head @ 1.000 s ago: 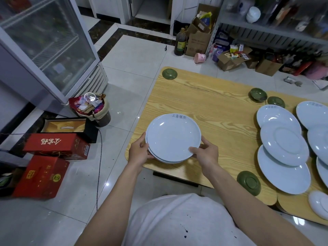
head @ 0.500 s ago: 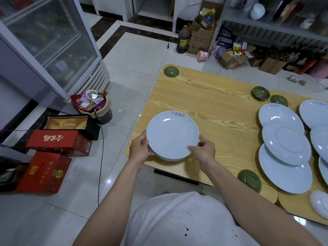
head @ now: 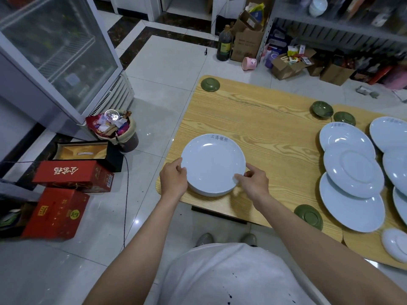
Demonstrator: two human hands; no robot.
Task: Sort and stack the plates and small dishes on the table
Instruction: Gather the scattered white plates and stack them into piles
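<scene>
Stack of white plates sits on the wooden counter near its front-left corner, top plate right side up with blue lettering at its far rim. At least one more plate edge shows under it; exact count cannot be told. Left hand grips the stack's left rim, thumb over the top edge, fingers curled under or behind the side. Right hand is at the right-front rim, thumb and forefinger tips touching the plate edge in a light pinch, other fingers loosely curled.

Right side of the counter: overlapping white plates, some face up, one upside down showing its foot ring, running off the right edge of the view. One small white dish upside down at the front-right edge. Green small dishes: one at the back-left corner, two together near the back edge just beside the white plates, one at the front edge, right of the right forearm.

Floor left of the counter: red boxes, full trash bin, glass-door fridge. Person wears a white shirt.
</scene>
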